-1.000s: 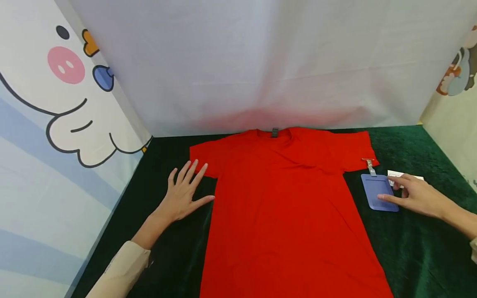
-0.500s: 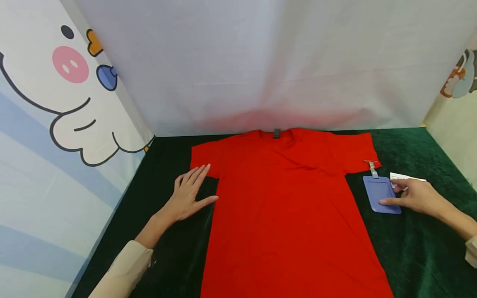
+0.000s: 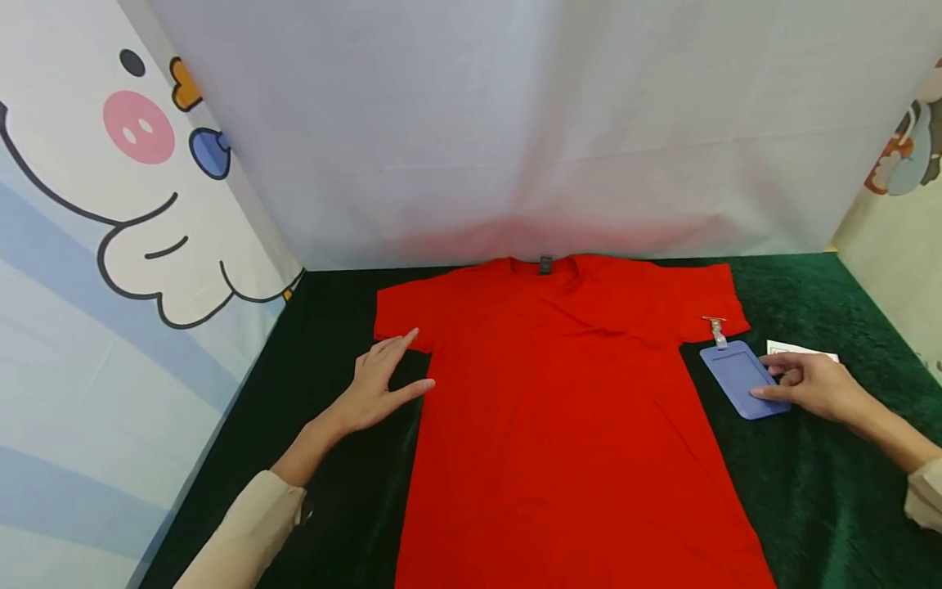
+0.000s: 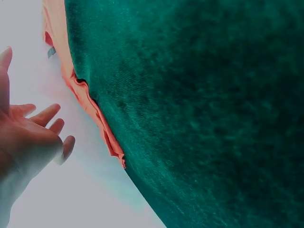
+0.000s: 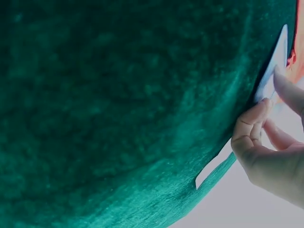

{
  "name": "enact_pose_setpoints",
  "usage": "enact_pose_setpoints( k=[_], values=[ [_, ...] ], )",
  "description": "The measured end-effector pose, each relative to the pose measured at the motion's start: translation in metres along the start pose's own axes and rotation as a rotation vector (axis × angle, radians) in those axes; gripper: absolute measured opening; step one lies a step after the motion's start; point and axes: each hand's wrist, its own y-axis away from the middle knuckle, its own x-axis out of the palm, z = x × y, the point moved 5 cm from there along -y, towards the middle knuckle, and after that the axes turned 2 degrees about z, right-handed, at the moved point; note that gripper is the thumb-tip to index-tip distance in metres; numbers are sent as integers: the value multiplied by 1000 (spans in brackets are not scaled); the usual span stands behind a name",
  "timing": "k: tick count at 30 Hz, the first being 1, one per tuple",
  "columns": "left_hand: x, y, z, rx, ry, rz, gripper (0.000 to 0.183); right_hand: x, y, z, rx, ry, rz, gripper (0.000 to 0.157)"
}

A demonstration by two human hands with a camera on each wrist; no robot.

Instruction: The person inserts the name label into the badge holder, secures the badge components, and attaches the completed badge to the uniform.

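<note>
Two bare hands, no rings; long beige sleeves, loose cuffs at wrists

From my seat at the feed, the table cover looks like dark green velvet, a short plush pile with a soft sheen that catches light in patches. The red T-shirt on it is matt knit cloth, smooth with faint creases. The blue badge holder looks like smooth plastic, slightly satin, and its clip is shiny metal. The white card beside it looks like matt paper. The backdrop is thin white cloth; the printed side panel looks smooth and matt.
</note>
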Motion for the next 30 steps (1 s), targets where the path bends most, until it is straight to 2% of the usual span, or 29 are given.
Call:
enact_pose_setpoints(
  k=[5,10,13,17,24,30],
  values=[
    [0,-3,-4,16,-20,-1,84,-2,0,1,21,-21,12,52],
    [1,-5,-6,23,-21,2,85,1,1,5,-88,85,-68,58],
    [1,-6,-7,26,-20,3,84,3,1,6,-125,94,-95,58],
    [3,-7,-7,20,-20,11,84,1,-1,2,-49,49,-37,60],
    [3,-5,-7,20,-17,9,83,-4,0,-9,148,-191,169,72],
    [2,-2,-5,23,-14,7,84,-10,-1,-12,184,-295,191,69]
  ],
)
